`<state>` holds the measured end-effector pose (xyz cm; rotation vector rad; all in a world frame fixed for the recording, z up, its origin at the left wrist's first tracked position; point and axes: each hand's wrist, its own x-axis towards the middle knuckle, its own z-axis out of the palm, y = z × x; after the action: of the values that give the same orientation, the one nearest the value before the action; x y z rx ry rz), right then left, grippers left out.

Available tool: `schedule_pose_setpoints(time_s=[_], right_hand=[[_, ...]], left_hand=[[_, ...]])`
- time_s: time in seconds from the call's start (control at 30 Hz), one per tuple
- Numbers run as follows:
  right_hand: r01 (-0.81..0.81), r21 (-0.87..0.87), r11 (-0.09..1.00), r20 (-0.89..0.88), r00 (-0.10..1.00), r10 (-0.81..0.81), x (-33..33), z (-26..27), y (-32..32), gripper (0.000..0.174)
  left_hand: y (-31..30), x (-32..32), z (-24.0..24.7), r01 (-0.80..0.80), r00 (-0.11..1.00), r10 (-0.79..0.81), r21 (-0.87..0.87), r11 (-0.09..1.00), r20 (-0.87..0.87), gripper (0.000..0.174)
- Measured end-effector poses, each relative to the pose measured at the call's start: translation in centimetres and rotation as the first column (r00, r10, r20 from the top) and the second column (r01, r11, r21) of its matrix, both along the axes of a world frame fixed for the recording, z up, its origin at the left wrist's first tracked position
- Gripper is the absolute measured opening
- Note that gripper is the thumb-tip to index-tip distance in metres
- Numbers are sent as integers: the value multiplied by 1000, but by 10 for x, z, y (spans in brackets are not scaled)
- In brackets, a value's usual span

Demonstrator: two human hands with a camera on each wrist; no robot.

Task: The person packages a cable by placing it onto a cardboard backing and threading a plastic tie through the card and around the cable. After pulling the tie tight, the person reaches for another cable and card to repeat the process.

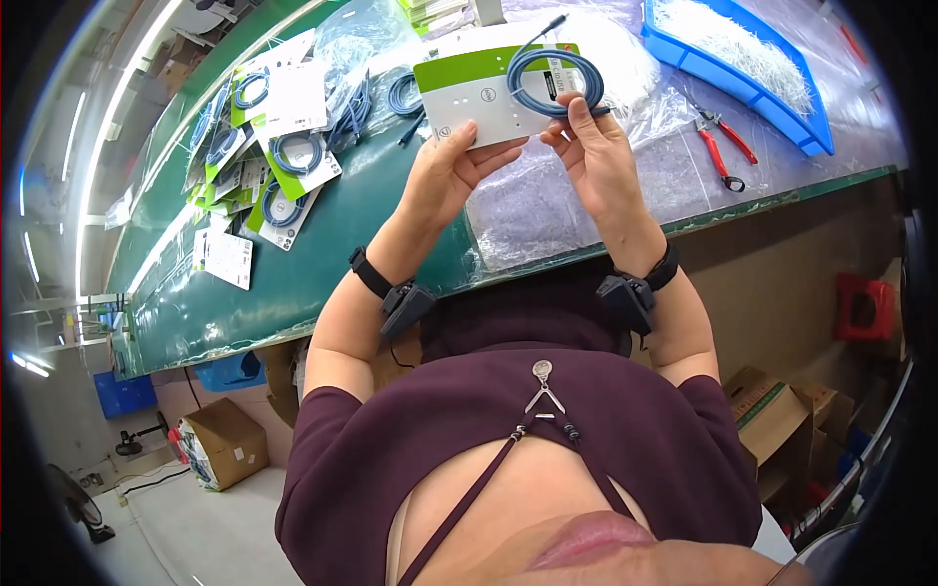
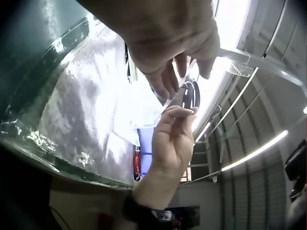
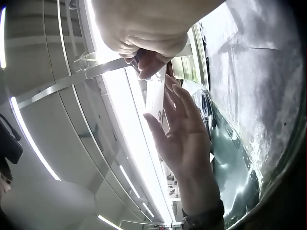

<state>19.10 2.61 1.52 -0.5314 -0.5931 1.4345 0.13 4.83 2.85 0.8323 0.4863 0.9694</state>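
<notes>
In the head view a green and white card (image 1: 469, 107) is held up above the table, pinched at its lower left edge by the left hand (image 1: 442, 181), thumb in front and fingers behind. A coiled blue-grey cable (image 1: 521, 93) lies against the card's right part; the right hand (image 1: 598, 161) pinches the coil's lower right between thumb and fingers. The right wrist view shows the card (image 3: 155, 96) nearly edge-on, between the left hand's thumb and fingers. Seen from the left wrist, the coil (image 2: 195, 93) stands above the right hand's fingertips.
Carded cables (image 1: 295, 154) are piled at the left of the green table (image 1: 322, 283). Behind the card lie another cable coil (image 1: 403, 95) and clear plastic bags. A blue tray (image 1: 757, 96) of white shreds stands at the right, near red-handled pliers (image 1: 713, 151).
</notes>
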Motion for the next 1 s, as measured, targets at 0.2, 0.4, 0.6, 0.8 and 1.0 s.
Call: schedule_pose_setpoints(time_s=[0.2,0.4,0.6,0.8,1.0], right_hand=[[40,-16,999,78,996,-39,-2,8,-6,22],[-172,-24,985,241,955,172,-1,8,-15,24],[-218,-238,946,459,834,307,1,7,-12,27],[-6,-90,996,649,758,63,-4,6,-12,25],[-140,415,899,907,149,-395,43,-3,13,20]], left_hand=[[-12,14,-25,-123,992,121,94,988,26,37],[-20,22,-21,-147,988,150,73,986,-28,35],[-24,17,-22,-167,979,169,34,985,-114,33],[-26,18,-33,-272,959,247,-200,941,-141,33],[-15,2,-40,-254,963,219,-266,930,-155,32]])
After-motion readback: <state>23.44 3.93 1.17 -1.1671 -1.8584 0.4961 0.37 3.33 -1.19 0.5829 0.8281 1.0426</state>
